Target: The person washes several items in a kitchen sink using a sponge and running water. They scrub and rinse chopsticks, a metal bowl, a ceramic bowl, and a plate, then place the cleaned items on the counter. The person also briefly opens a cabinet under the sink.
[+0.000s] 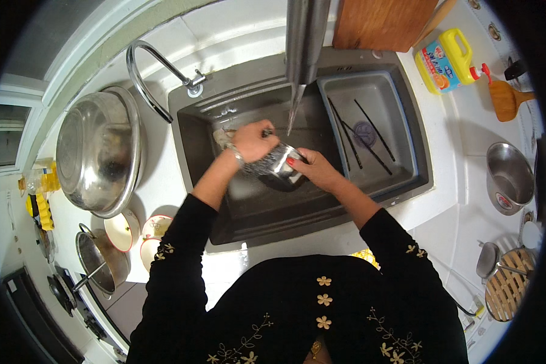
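Note:
A shiny metal bowl (287, 170) is tilted over the larger basin of the dark sink (273, 223). My right hand (316, 166) grips its right side, thumb on the outside. Curled at the bowl's upper left is my left hand (255, 141), with a bracelet at the wrist. A small dark thing shows by its fingers, but what they hold is hidden. Below that hand a grey, blurred patch covers the bowl's left side. From the vertical metal faucet (302, 50), water (292, 113) runs down just above the bowl.
Several dark chopsticks (361, 141) lie in the smaller grey basin (398, 118). Left stand a large metal basin (98, 150), a curved chrome tap (152, 52), a pot (102, 259) and a rimmed bowl (121, 230). Right are a yellow detergent jug (446, 63) and a metal container (509, 177).

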Demonstrator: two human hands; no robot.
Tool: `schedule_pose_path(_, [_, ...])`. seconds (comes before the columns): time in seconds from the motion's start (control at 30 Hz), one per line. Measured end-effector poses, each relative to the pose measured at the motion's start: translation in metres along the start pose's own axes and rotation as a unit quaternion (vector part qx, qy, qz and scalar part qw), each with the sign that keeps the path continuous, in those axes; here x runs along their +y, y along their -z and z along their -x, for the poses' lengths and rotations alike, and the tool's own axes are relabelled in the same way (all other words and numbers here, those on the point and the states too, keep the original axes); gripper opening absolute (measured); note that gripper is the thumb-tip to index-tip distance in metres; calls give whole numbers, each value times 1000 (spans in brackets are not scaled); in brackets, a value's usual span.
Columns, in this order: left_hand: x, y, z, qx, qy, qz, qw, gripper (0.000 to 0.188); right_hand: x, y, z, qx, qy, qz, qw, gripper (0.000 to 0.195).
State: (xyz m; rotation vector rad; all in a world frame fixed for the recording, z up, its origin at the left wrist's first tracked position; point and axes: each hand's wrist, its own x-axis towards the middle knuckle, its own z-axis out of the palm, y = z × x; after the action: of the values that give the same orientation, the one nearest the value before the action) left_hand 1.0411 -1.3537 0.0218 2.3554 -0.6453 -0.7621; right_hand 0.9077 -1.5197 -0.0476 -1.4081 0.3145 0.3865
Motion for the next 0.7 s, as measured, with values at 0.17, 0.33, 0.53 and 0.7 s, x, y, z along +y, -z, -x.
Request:
schedule_pose_path(0.17, [28,-47,1,103,-85,-95,986,36,-7,-20,4,219,144,115,958,10])
schedule_pose_path(0.33, [-37,-19,-48,8,-147,-162,976,36,-23,-2,29,156,149,41,976,32])
schedule_pose_path(0.53, [44,-51,-1,147,-86,-71,983,45,-18,2,15,168,104,54,979,32])
schedule_pose_path(0.7, [22,-27,-23,-8,-116,-68,991,37,-19,7,29,172,61,-23,983,31])
